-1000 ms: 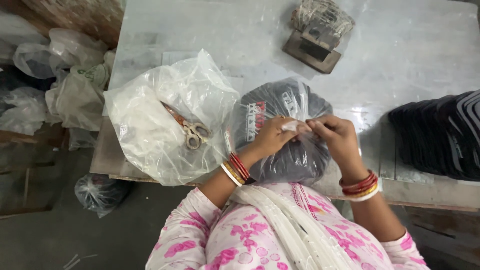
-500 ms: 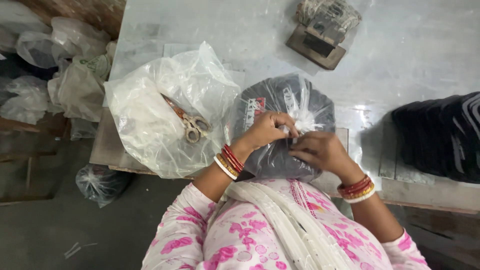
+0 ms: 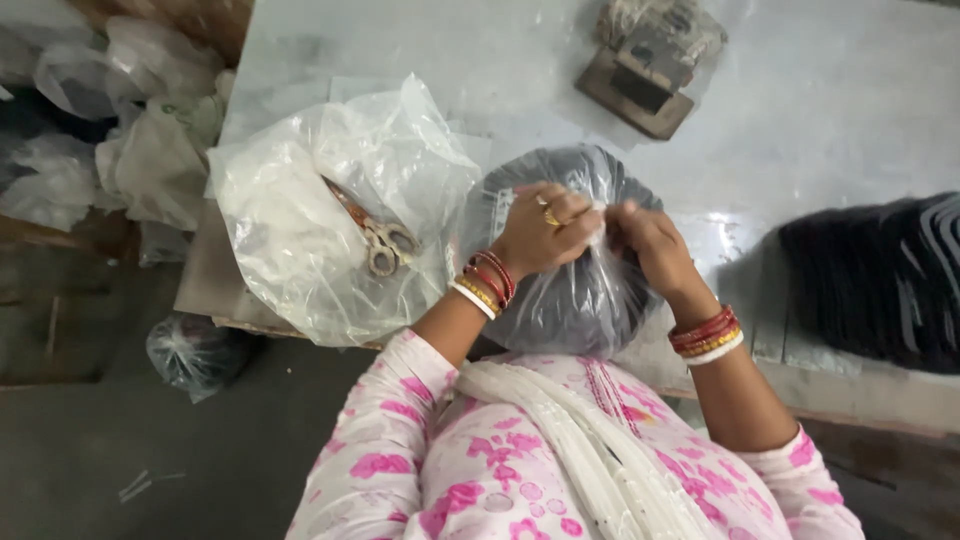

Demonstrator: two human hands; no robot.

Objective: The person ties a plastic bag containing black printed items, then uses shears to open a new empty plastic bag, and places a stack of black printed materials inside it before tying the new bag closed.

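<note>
Head view: both hands meet on top of a clear bag (image 3: 570, 290) stuffed with dark goods, which sits at the near edge of the grey table (image 3: 800, 120), just in front of the person. Left hand (image 3: 540, 232) is curled nearly closed, its fingertips pinching the gathered plastic at the bag's mouth. Right hand (image 3: 648, 245) is likewise bunched tight, gripping the same plastic so that the two hands touch. Scissors (image 3: 378, 238) lie on a crumpled white bag (image 3: 300, 210) just left of them. Dark stacked items (image 3: 880, 280) sit to the right, apart.
</note>
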